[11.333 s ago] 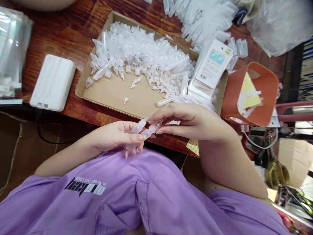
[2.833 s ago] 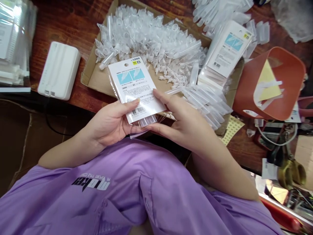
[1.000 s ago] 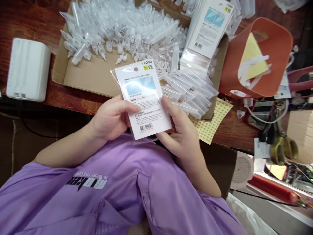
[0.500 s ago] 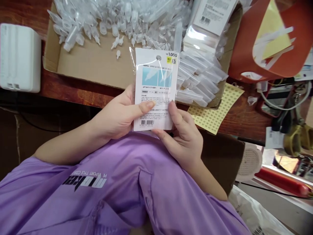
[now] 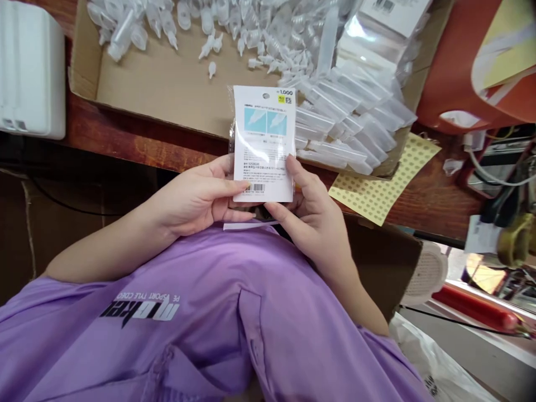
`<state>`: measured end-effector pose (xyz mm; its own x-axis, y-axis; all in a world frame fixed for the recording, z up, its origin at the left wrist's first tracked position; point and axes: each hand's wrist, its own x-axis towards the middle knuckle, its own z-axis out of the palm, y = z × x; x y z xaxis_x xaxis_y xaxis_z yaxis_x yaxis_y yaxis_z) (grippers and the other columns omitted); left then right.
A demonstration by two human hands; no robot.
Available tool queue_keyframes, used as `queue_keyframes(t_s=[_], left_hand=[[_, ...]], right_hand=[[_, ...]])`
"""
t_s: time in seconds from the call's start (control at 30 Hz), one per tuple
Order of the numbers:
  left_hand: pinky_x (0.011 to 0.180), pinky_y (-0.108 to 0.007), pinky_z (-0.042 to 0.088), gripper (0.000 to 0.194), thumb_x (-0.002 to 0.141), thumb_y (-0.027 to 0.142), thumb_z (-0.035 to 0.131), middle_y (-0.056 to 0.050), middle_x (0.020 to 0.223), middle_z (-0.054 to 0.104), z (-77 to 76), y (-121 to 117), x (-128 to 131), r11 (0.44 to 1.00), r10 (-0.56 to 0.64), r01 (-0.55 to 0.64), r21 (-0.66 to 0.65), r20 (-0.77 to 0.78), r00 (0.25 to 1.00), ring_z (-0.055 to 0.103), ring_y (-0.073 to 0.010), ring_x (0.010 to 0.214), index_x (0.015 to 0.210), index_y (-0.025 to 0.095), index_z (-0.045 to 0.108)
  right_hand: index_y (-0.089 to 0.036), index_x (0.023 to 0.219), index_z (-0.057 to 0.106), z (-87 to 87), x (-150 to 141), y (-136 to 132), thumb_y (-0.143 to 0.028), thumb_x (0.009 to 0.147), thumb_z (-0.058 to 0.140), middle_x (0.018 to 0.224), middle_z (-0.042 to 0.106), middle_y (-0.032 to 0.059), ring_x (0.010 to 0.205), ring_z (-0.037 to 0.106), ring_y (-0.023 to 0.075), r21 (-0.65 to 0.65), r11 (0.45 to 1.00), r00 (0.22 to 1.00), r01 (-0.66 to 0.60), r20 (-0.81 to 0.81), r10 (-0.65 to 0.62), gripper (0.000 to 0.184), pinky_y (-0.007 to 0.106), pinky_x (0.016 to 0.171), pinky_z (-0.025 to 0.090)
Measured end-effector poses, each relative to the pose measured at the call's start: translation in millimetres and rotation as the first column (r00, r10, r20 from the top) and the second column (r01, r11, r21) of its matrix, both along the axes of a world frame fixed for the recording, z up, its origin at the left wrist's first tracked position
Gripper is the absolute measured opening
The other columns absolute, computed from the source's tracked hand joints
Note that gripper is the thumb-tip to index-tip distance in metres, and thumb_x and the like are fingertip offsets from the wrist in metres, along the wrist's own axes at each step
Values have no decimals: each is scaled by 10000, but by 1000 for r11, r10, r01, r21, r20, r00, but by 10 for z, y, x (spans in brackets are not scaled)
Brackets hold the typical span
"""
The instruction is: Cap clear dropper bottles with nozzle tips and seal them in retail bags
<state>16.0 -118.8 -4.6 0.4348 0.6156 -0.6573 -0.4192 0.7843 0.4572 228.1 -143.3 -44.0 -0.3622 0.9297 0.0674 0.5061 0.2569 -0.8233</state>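
A clear plastic packet with a printed white card point(image 5: 264, 148) is held upright in front of the cardboard tray. My left hand point(image 5: 199, 195) grips its lower left side, thumb across the barcode corner. My right hand point(image 5: 316, 209) pinches the lower right edge between thumb and fingers. Below the card a narrow white strip point(image 5: 249, 225) sticks out near both hands; what it belongs to is hidden. Just beyond the packet, translucent plastic tubes point(image 5: 352, 111) lie piled in the tray, with small nozzle tips point(image 5: 212, 69) and caps farther back.
The shallow cardboard tray point(image 5: 154, 97) stands on a dark red wooden table point(image 5: 167, 151). A yellow sticker sheet point(image 5: 383, 184) pokes out beneath its right corner. At left is a white box-shaped device point(image 5: 31, 72); at right an orange container point(image 5: 456, 72) and scissors point(image 5: 513, 229).
The card appears smaller and its lower edge sits higher, showing more of the packet's bottom. A white strip has come into sight below it. The view has shifted, so the tray appears higher.
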Motion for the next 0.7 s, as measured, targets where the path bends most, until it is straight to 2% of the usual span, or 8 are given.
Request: queue_keyframes(t_s=[0.07, 0.17, 0.2, 0.3, 0.37, 0.53, 0.63, 0.7], left_hand=[[863, -436, 611, 436, 873, 66, 584, -106, 1217, 703, -45, -21, -21, 999, 34, -34, -7, -9, 999, 730, -260, 993, 1287, 201, 588], [892, -459, 594, 393, 896, 118, 594, -88, 1177, 716, -70, -35, -9, 999, 53, -53, -4, -8, 999, 724, -268, 1016, 1274, 227, 598], [903, -456, 589, 379, 902, 135, 597, -75, 1165, 721, -65, -33, 6, 999, 52, -52, 3, 1, 999, 719, -269, 1032, 1267, 238, 602], [969, -405, 557, 336, 922, 130, 568, -19, 1154, 726, -10, -3, 72, 995, 93, -94, 45, 36, 995, 667, -254, 1154, 1230, 254, 622], [1008, -354, 529, 331, 936, 102, 525, 14, 1160, 725, 43, 27, 114, 986, 142, -145, 78, 42, 989, 614, -230, 1239, 1211, 252, 631], [1006, -334, 533, 382, 957, 73, 450, 45, 1152, 732, 138, 82, 154, 981, 164, -165, 104, 26, 986, 590, -209, 1270, 1248, 259, 612], [963, -328, 558, 370, 961, 87, 452, 42, 1121, 740, 135, 90, 147, 982, 165, -167, 86, 23, 986, 623, -210, 1225, 1254, 256, 601], [898, -331, 589, 338, 959, 122, 482, 26, 1099, 744, 118, 95, 131, 988, 133, -135, 71, 35, 990, 663, -225, 1163, 1250, 247, 598]], right_hand=[[-328, 1541, 309, 91, 33, 8, -369, 909, 639, 1361, 535, 107, 936, 665, 218, 44, 999, 995, -6, 99, 2, 714, 362, 700, 623], [-314, 1314, 604, 306, 27, 14, -255, 875, 686, 1224, 626, 90, 1026, 654, 261, 363, 931, 965, 45, 225, -134, 451, 407, 823, 596], [-311, 1198, 669, 370, -1, 18, -214, 872, 684, 1137, 662, 70, 992, 663, 244, 415, 910, 965, -8, 243, -103, 340, 388, 818, 590], [-260, 1039, 709, 468, -153, 49, -179, 889, 653, 973, 712, 28, 847, 679, 183, 391, 860, 919, -326, 345, 191, 180, 320, 730, 578], [-212, 1022, 715, 462, -266, 79, -174, 910, 622, 957, 728, 30, 860, 678, 178, 415, 802, 874, -429, 415, 253, 150, 303, 730, 569], [-161, 966, 716, 410, -401, 130, -126, 913, 607, 918, 734, 33, 872, 657, 167, 484, 768, 874, -419, 443, 199, 126, 274, 797, 558], [-134, 945, 684, 412, -379, 146, -107, 911, 591, 922, 722, 67, 861, 648, 173, 521, 731, 867, -441, 458, 197, 103, 288, 816, 552], [-148, 931, 651, 431, -318, 147, -121, 909, 599, 912, 706, 70, 860, 646, 173, 515, 734, 873, -442, 436, 219, 62, 299, 797, 546]])
